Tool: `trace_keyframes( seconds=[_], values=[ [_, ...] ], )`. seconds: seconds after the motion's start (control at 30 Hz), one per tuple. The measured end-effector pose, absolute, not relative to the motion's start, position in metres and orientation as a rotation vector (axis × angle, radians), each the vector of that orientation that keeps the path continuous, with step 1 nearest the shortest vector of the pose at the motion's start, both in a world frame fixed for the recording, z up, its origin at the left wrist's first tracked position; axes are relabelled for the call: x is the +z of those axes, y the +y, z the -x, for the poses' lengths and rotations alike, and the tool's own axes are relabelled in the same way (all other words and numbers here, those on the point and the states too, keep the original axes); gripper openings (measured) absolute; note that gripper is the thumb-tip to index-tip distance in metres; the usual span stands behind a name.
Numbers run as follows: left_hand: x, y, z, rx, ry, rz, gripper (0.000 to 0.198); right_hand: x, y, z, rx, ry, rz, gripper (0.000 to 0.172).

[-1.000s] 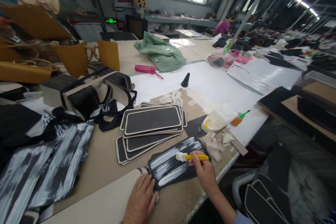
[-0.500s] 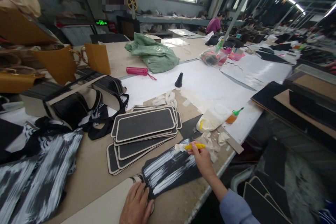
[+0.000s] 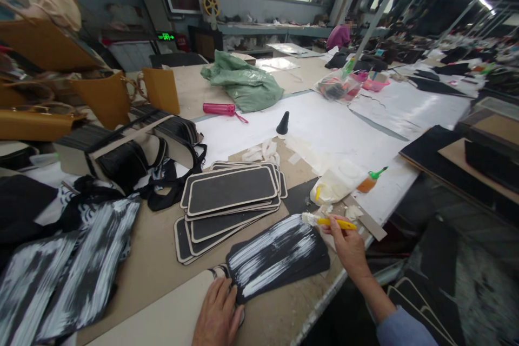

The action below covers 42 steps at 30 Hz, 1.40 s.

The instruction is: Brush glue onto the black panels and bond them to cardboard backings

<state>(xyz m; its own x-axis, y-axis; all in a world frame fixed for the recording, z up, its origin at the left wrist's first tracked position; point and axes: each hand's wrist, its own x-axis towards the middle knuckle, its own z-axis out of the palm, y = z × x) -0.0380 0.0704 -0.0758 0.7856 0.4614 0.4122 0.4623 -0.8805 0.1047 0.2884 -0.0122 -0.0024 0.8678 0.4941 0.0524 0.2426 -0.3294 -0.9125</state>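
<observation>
My right hand (image 3: 349,246) is closed round the yellow handle of a brush (image 3: 330,222). The white bristles are at the upper right end of a black panel (image 3: 279,259) streaked with white. Flat near the panel's lower left corner, my left hand (image 3: 218,311) has its fingers stretched over the end of a beige board (image 3: 158,311). Beyond the streaked panel is a stack of black rounded panels with beige edges (image 3: 232,190). A white container (image 3: 338,181) with something yellow at its mouth lies past the brush.
Streaked black pieces (image 3: 87,270) lie at the left, near a strapped black bundle (image 3: 121,154). A black cone (image 3: 283,123), a pink bottle (image 3: 219,109), an orange bottle with a green nozzle (image 3: 368,181) and a green sack (image 3: 243,81) are farther back. Other people are in the background.
The brush and my right hand have moved right to the panel's upper right end, and more white streaks show there. The view has shifted slightly; my left hand stays by the panel's corner.
</observation>
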Motion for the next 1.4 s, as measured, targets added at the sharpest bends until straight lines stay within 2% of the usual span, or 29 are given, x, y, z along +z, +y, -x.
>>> trace_keyframes(
  seconds=[0.2,0.4,0.6,0.93,1.17,1.4],
  values=[
    [-0.081,0.068,0.041,-0.680,-0.808,3.001,0.026,-0.013,0.006,-0.289,0.324,-0.529,1.893,0.054],
    [-0.075,0.062,0.037,-0.673,-0.956,3.047,0.025,0.006,-0.031,-0.285,0.213,-0.619,2.070,0.053],
    [-0.073,0.060,0.037,-0.665,-1.012,3.091,0.025,-0.001,-0.054,-0.274,0.316,-0.556,2.109,0.054],
    [-0.066,0.060,0.036,-0.649,-1.051,3.150,0.026,0.002,-0.064,-0.267,-0.018,-0.940,2.216,0.047],
    [-0.053,0.056,0.030,-0.408,-1.237,3.205,0.034,0.009,-0.034,-0.216,0.438,-0.712,2.010,0.044],
    [-0.051,0.053,0.028,-0.355,-1.286,3.198,0.035,-0.007,0.014,-0.140,0.813,-0.726,1.700,0.038]
  ],
)
